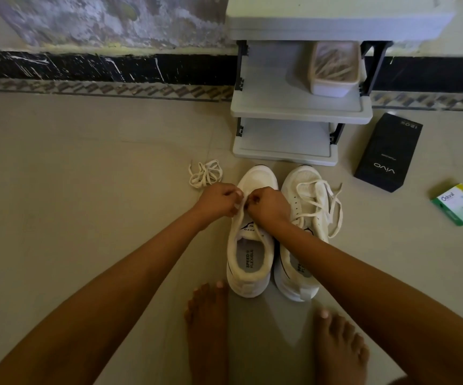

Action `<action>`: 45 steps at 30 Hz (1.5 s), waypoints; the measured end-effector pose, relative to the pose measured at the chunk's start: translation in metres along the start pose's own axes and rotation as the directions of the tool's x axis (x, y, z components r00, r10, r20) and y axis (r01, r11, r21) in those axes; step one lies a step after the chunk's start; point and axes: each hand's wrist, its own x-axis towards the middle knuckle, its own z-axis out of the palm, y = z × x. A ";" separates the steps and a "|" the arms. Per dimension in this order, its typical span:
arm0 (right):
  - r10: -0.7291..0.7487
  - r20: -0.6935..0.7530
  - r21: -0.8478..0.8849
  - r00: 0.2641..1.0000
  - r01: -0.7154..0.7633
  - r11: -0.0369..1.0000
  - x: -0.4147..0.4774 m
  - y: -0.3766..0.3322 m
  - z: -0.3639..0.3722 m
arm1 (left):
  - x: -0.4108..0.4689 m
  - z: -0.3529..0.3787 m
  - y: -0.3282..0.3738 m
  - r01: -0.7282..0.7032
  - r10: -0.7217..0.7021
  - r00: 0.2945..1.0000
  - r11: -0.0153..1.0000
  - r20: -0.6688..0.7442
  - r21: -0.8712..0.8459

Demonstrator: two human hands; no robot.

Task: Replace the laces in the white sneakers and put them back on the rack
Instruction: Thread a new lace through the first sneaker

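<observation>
Two white sneakers stand side by side on the floor, toes toward the rack. My left hand (220, 200) and my right hand (266, 205) are both curled over the lace area of the left sneaker (249, 262), pinching a white lace end between them. The right sneaker (305, 195) has a loose white lace (334, 215) spilling over its right side. A bundled spare lace (204, 173) lies on the floor left of the shoes. The grey shoe rack (288, 109) stands just beyond the toes.
A clear tub of laces (334, 69) sits on the rack's middle shelf. A black phone box (388, 152) and a small green box (459, 204) lie on the floor to the right. My bare feet (208, 323) are behind the shoes. A wall runs along the back.
</observation>
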 end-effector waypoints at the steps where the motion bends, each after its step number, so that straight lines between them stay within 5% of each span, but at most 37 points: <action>1: -0.010 -0.004 -0.006 1.000 0.010 1.000 0.000 0.000 -0.001 | 0.001 0.001 0.000 -0.038 0.039 0.999 0.998 -0.005 0.052; 9: -0.181 -0.029 -0.192 0.983 0.172 0.966 0.000 0.011 -0.008 | 0.002 0.006 0.006 -0.087 0.108 0.969 0.991 -0.221 0.102; 11: -0.189 0.049 -0.334 0.981 0.194 0.922 0.005 0.019 -0.015 | -0.001 -0.004 0.029 -0.135 0.076 0.959 0.969 -0.272 -0.205; 14: -0.157 0.196 -0.356 0.968 0.220 0.908 0.008 0.025 -0.020 | 0.000 -0.045 0.075 -0.317 0.113 0.943 0.588 -0.312 -0.744; 16: -0.167 0.278 -0.333 0.946 0.258 0.907 0.010 0.026 -0.027 | 0.003 -0.075 0.092 -0.429 0.170 0.903 0.364 -0.394 -0.827; 17: -0.165 0.324 -0.305 0.932 0.267 0.914 0.011 0.027 -0.032 | 0.005 -0.080 0.091 -0.440 0.151 0.897 0.408 -0.416 -0.800; 18: -0.165 0.361 -0.273 0.918 0.273 0.923 0.011 0.028 -0.037 | 0.006 -0.077 0.086 -0.406 0.115 0.898 0.591 -0.426 -0.697; 20: -0.173 0.395 -0.223 0.902 0.276 0.935 0.010 0.032 -0.044 | 0.006 -0.050 0.057 -0.106 0.039 0.934 0.979 -0.356 -0.173; 21: -0.182 0.390 -0.213 0.903 0.280 0.936 0.009 0.033 -0.045 | 0.006 -0.033 0.039 0.025 0.004 0.967 0.994 -0.253 0.110; 23: -0.189 0.379 -0.217 0.906 0.285 0.934 0.007 0.034 -0.042 | 0.004 -0.004 0.012 0.026 -0.017 1.000 0.906 -0.024 0.423; 25: -0.184 0.370 -0.237 0.910 0.284 0.929 0.007 0.034 -0.037 | 0.000 0.001 0.011 -0.032 0.019 0.999 0.931 0.041 0.364; 27: -0.179 0.362 -0.252 0.915 0.281 0.926 0.007 0.036 -0.035 | -0.001 -0.015 0.026 -0.002 0.003 1.000 0.999 0.031 -0.033; 28: -0.175 0.359 -0.255 0.917 0.277 0.927 0.008 0.037 -0.034 | -0.003 -0.028 0.037 -0.009 0.018 1.000 0.927 0.019 -0.376; 30: -0.172 0.356 -0.248 0.919 0.271 0.930 0.009 0.039 -0.032 | -0.004 -0.065 0.057 -0.072 0.117 0.993 0.433 -0.023 -0.898; 31: -0.175 0.352 -0.245 0.920 0.271 0.931 0.009 0.039 -0.032 | -0.005 -0.081 0.064 -0.103 0.186 0.981 0.246 -0.058 -0.964; 32: -0.181 0.345 -0.249 0.921 0.275 0.929 0.008 0.039 -0.030 | -0.004 -0.091 0.067 -0.127 0.225 0.971 0.188 -0.083 -0.974; 33: -0.187 0.338 -0.256 0.922 0.282 0.925 0.008 0.038 -0.030 | -0.002 -0.095 0.066 -0.134 0.188 0.979 0.269 -0.084 -0.954; 34: -0.192 0.333 -0.264 0.923 0.286 0.921 0.008 0.038 -0.030 | 0.001 -0.091 0.061 -0.129 0.109 0.990 0.487 -0.087 -0.864; 35: -0.193 0.330 -0.268 0.924 0.288 0.919 0.008 0.039 -0.030 | 0.003 -0.080 0.053 -0.083 0.004 0.992 0.788 -0.130 -0.610; 36: -0.195 0.327 -0.268 0.925 0.288 0.919 0.007 0.039 -0.030 | 0.004 -0.067 0.043 0.032 -0.072 0.980 0.977 -0.186 -0.210; 37: -0.196 0.327 -0.266 0.925 0.289 0.920 0.007 0.040 -0.030 | 0.006 -0.053 0.030 0.107 -0.068 0.974 0.979 -0.214 0.172; 39: -0.198 0.326 -0.256 0.924 0.288 0.923 0.007 0.039 -0.029 | 0.010 -0.027 0.004 0.014 0.017 0.998 0.846 -0.053 0.533; 43: -0.197 0.317 -0.254 0.928 0.283 0.925 0.007 0.039 -0.027 | 0.011 -0.010 -0.001 -0.086 0.096 0.995 0.758 0.020 0.647; 45: -0.193 0.315 -0.262 0.929 0.281 0.923 0.007 0.039 -0.028 | 0.013 -0.011 0.003 -0.104 0.089 0.995 0.807 0.053 0.582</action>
